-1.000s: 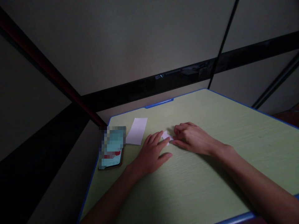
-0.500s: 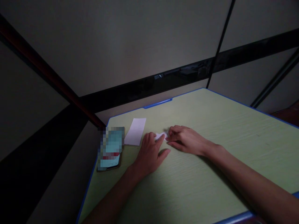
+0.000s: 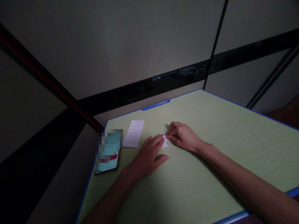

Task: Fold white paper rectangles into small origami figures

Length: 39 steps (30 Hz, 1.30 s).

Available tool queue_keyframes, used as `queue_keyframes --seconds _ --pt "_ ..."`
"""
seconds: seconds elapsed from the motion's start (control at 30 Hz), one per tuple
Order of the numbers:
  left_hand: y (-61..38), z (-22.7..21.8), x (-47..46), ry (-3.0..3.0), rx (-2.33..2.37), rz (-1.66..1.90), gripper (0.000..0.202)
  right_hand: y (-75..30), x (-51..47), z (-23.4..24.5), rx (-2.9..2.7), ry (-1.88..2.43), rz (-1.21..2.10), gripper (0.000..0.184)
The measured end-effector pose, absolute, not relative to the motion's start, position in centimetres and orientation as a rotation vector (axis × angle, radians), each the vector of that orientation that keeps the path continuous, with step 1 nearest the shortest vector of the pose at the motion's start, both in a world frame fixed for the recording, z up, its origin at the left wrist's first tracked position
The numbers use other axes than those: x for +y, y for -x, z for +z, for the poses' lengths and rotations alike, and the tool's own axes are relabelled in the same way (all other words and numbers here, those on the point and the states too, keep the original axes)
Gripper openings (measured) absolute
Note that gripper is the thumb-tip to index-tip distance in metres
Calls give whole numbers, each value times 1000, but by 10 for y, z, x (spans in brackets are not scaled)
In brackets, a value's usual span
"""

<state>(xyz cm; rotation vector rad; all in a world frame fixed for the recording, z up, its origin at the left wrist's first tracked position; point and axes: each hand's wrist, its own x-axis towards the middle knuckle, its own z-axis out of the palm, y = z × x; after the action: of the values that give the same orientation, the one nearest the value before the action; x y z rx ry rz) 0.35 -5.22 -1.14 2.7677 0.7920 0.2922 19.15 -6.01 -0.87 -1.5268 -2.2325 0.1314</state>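
A small folded piece of white paper (image 3: pixel 165 143) with pointed corners lies on the table between my hands. My left hand (image 3: pixel 151 154) is open, its fingers stretched over the paper's left side and the thumb held apart below. My right hand (image 3: pixel 183 135) is closed in a pinch at the paper's upper right edge. Fingers of both hands hide part of the folded paper. Left of it, a larger white sheet of paper (image 3: pixel 134 133) lies flat, touched by neither hand.
A phone (image 3: pixel 109 152) with a blurred-out lit screen lies near the left edge of the pale green table (image 3: pixel 224 124). The tabletop has a blue rim. Cabinet panels (image 3: pixel 140 46) with a dark glossy band rise directly behind it.
The folded paper has turned, and a pointed part now shows below my left fingers. My left fingers have shifted over its left side. The view has moved slightly.
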Motion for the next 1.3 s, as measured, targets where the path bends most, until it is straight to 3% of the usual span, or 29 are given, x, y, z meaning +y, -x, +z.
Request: queue_keyframes --seconds 0.23,0.83,1.0,1.3 --pt "-5 -10 -53 -2764 854 226 51 -184 -62 -13 -2122 1620 187 22" --pt "-5 -15 -51 -2713 837 359 49 -169 -75 -9 -2200 1789 -30 31" --pt "-4 -15 -51 -2670 821 455 48 -173 -72 -10 -2178 1664 82 42" --pt "-3 -22 -39 -2277 1076 860 34 -186 -53 -11 -1843 1620 321 29"
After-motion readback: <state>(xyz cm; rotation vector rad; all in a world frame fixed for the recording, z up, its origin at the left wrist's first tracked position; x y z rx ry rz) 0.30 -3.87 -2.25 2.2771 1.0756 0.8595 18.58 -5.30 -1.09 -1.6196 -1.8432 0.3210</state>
